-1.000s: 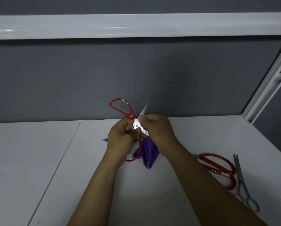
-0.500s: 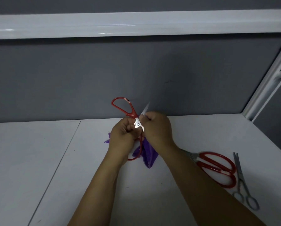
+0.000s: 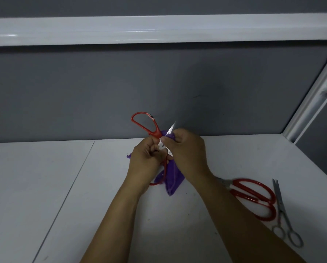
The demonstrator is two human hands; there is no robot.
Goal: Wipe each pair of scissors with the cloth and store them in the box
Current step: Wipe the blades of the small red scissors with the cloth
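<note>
Nearest, on the white table [image 3: 83,196], two pairs of scissors lay to the right. A small silver pair [image 3: 281,207] sat close to the right edge. Just beside it lay a red-handled pair [image 3: 244,196], its blades hidden under the right forearm. Farther in, one purple cloth [image 3: 173,179] hung down between the hands. The left hand [image 3: 146,158] was curled round the lower handle of a third pair [image 3: 156,130], held above the table. The right hand [image 3: 187,149] pinched the cloth round its blade, and the tip poked out above the fingers. That made three pairs and one cloth. Left of the arms the tabletop ran wide, crossed by one seam [image 3: 64,196]. Beyond its back edge stood a grey wall [image 3: 159,88] and one white shelf [image 3: 159,28].
</note>
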